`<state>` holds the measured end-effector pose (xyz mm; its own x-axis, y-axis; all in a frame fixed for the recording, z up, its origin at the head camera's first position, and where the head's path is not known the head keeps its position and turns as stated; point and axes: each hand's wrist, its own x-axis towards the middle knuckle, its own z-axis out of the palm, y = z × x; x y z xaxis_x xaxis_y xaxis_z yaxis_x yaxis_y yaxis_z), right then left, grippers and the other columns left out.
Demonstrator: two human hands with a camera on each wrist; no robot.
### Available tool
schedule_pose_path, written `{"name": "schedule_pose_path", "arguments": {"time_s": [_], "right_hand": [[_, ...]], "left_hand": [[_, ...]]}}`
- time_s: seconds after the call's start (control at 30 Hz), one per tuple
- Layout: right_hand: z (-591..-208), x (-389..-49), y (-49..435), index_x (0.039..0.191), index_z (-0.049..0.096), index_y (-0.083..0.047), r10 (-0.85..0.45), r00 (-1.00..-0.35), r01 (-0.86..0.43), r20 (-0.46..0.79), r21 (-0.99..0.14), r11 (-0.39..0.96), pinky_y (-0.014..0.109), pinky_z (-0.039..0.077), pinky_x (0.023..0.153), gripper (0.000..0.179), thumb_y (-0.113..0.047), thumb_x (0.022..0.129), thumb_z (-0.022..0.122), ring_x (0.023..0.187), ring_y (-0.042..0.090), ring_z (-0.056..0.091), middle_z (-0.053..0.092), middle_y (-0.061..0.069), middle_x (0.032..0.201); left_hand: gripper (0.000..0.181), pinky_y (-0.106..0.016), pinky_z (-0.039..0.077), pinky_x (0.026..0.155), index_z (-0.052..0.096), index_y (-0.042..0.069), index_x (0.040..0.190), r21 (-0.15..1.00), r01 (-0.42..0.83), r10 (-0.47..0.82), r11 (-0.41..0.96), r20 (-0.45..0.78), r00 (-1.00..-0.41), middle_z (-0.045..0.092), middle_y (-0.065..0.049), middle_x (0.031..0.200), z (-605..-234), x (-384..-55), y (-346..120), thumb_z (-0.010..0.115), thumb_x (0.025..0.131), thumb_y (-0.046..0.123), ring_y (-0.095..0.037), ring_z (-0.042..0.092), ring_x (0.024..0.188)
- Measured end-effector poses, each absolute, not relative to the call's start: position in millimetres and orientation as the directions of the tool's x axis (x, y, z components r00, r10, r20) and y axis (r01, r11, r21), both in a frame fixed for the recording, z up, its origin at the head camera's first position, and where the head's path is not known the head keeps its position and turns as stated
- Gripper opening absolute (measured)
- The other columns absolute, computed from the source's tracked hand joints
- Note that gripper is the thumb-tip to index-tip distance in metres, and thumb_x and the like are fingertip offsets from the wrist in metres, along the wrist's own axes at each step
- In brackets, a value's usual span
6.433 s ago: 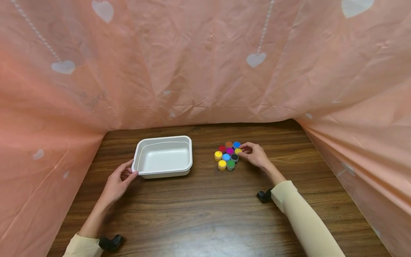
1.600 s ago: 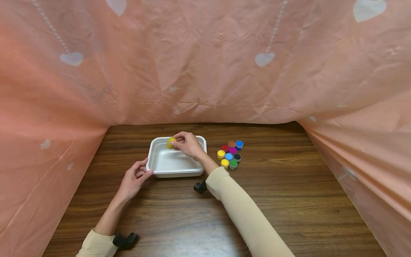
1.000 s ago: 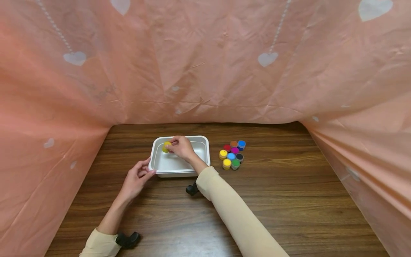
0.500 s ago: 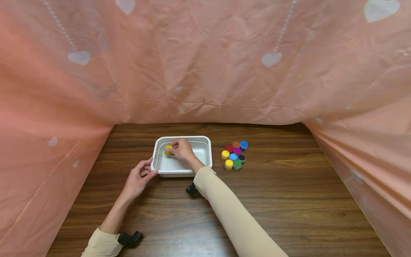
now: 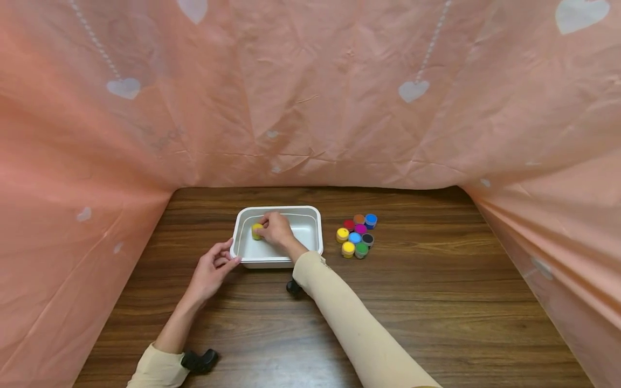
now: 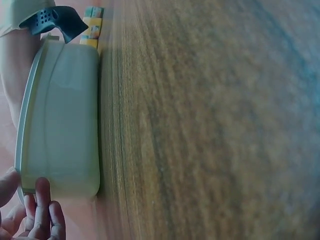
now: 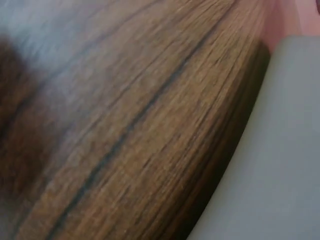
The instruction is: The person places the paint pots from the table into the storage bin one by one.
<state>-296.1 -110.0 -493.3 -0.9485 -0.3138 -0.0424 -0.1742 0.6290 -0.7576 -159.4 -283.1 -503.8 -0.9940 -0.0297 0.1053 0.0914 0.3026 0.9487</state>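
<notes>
A white rectangular tray [image 5: 278, 208] stands on the table. My left hand [image 5: 209, 274] grips its rim at the near left corner, thumb on top and fingers against the outer wall; the left wrist view shows the tray's side [image 6: 70, 120] and these fingers [image 6: 43, 205]. Inside the tray, towards the left, my right hand [image 5: 277, 228] pinches a small yellow paint pot [image 5: 256, 232] low near the tray floor. The right wrist view has only part of the tray's outer wall [image 7: 270, 160] and the table; the hand and pot are hidden there.
To the tray's right several small paint pots sit in a tight cluster, among them a green pot [image 5: 361, 249], a black pot [image 5: 367, 240] and a blue pot [image 5: 371, 220]. A pink curtain [image 5: 315, 108] hangs behind the wooden table [image 5: 436, 302] and along both sides.
My right hand has taken the yellow paint pot from the cluster's right side, carried it left and lowered it inside the tray. The tray now stands closer to the cluster, my left hand still on it.
</notes>
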Motion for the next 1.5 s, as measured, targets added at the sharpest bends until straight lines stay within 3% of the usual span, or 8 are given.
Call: {"name": "schedule_pose_path", "arguments": {"time_s": [0.8, 1.1, 1.23, 1.5], "right_hand": [[-495.6, -290.1, -105.8, 0.105, 0.076, -0.001, -0.323, -0.945, -0.146, -0.054, -0.813, 0.564, 0.019, 0.052, 0.079, 0.017, -0.008, 0.090, 0.079, 0.096, 0.020, 0.072, 0.078, 0.012, 0.100], [-494.0, -291.6, -103.6, 0.106, 0.076, 0.000, -0.333, -0.942, -0.153, -0.049, -0.818, 0.555, 0.019, 0.053, 0.080, 0.016, -0.006, 0.091, 0.079, 0.098, 0.021, 0.074, 0.078, 0.012, 0.102], [-489.7, -293.8, -101.3, 0.108, 0.076, -0.001, -0.353, -0.935, -0.180, -0.037, -0.807, 0.562, 0.019, 0.052, 0.080, 0.018, -0.006, 0.091, 0.078, 0.098, 0.020, 0.073, 0.078, 0.012, 0.103], [-462.4, -295.9, -77.2, 0.116, 0.073, 0.002, -0.467, -0.884, -0.282, 0.010, -0.809, 0.516, 0.022, 0.052, 0.084, 0.023, -0.005, 0.094, 0.074, 0.104, 0.025, 0.071, 0.076, 0.014, 0.108]], "left_hand": [[0.053, -0.015, 0.049, 0.070, 0.051, -0.007, 0.146, 0.953, 0.054, -0.041, 0.298, 0.070, -0.997, 0.058, -0.019, 0.105, -507.7, -155.8, -279.6, 0.070, 0.097, 0.001, 0.000, 0.061, 0.085], [0.052, -0.014, 0.049, 0.072, 0.051, -0.007, 0.145, 0.955, 0.060, -0.041, 0.290, 0.075, -0.996, 0.059, -0.025, 0.116, -508.1, -157.4, -277.8, 0.069, 0.098, 0.002, 0.000, 0.061, 0.086], [0.052, -0.014, 0.049, 0.072, 0.051, -0.007, 0.146, 0.957, 0.053, -0.045, 0.285, 0.069, -0.997, 0.059, -0.027, 0.121, -506.9, -158.2, -277.9, 0.069, 0.098, 0.002, 0.001, 0.061, 0.086], [0.054, -0.013, 0.049, 0.072, 0.050, -0.007, 0.146, 0.950, 0.042, -0.067, 0.309, 0.066, -0.996, 0.060, -0.024, 0.112, -504.2, -158.3, -279.0, 0.070, 0.097, 0.003, 0.001, 0.062, 0.085]]}}
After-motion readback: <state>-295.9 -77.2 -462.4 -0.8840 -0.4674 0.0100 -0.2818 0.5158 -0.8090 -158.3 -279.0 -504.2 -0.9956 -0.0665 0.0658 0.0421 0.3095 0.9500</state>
